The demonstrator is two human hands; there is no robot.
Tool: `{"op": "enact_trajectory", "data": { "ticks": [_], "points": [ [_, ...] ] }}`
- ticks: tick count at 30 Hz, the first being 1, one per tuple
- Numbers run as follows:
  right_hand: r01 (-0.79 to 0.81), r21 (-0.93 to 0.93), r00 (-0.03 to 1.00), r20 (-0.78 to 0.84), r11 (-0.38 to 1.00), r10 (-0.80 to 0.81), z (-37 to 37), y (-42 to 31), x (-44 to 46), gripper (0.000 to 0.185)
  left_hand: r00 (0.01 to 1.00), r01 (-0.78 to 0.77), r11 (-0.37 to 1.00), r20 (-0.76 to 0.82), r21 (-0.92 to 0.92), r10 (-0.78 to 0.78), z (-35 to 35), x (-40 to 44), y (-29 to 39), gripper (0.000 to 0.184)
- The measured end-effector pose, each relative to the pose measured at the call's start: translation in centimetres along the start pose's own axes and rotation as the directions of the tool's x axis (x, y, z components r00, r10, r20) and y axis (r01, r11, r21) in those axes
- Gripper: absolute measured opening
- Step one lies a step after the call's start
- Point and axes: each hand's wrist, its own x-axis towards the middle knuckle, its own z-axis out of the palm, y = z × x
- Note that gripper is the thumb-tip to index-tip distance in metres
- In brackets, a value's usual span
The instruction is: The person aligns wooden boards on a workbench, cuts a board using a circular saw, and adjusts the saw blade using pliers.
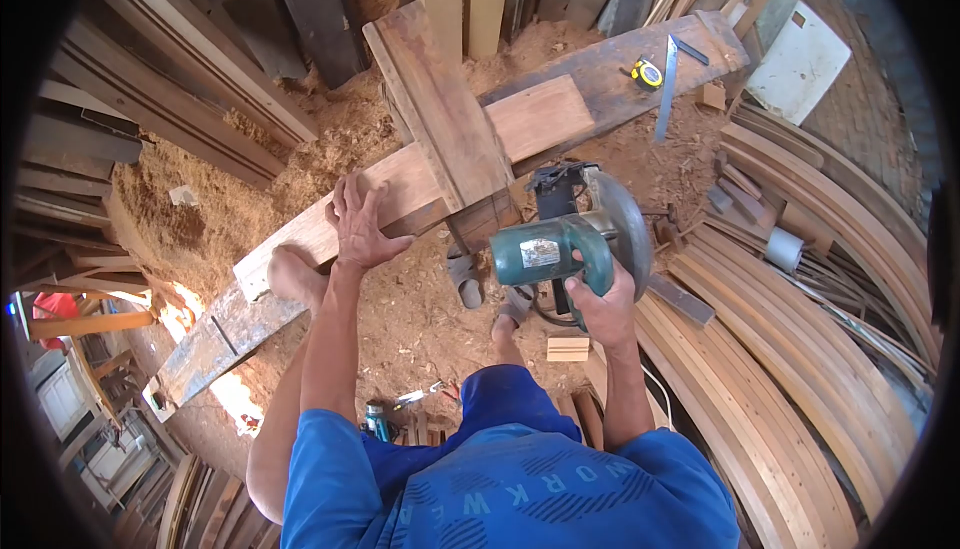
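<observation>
My left hand [362,221] lies with spread fingers on a light wooden plank [540,119], pressing on its near left part. My right hand [605,301] is wrapped round the rear handle of a green circular saw [535,252]. The saw is held to the right of the plank, apart from it, and its round guard faces right. A wider board [440,99] lies crosswise over the plank. My bare foot [295,276] rests on the plank's left end. Underneath runs a long, worn bench board [620,59].
A yellow tape measure [647,73] and a try square [667,89] lie on the bench board's far right end. Stacked timber [750,349] fills the right side. Upright boards [310,9] and a sawdust heap [190,194] stand beyond. A small wood block [568,349] sits on the ground.
</observation>
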Motion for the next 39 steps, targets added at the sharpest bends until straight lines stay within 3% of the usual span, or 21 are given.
{"op": "enact_trajectory", "data": {
  "ticks": [18,39],
  "points": [
    [0.123,-0.125,0.974,0.206,0.984,-0.096,5.5,-3.3,0.1,0.029,1.000,-0.012,1.000,-0.029,-0.028,0.011,0.1,-0.3,-0.7,0.097],
    [0.155,-0.225,0.954,0.288,0.962,-0.087,9.3,-2.8,1.3,0.028,0.999,-0.025,0.999,-0.045,-0.044,0.023,0.1,-0.1,-0.9,0.097]
  ]
}}
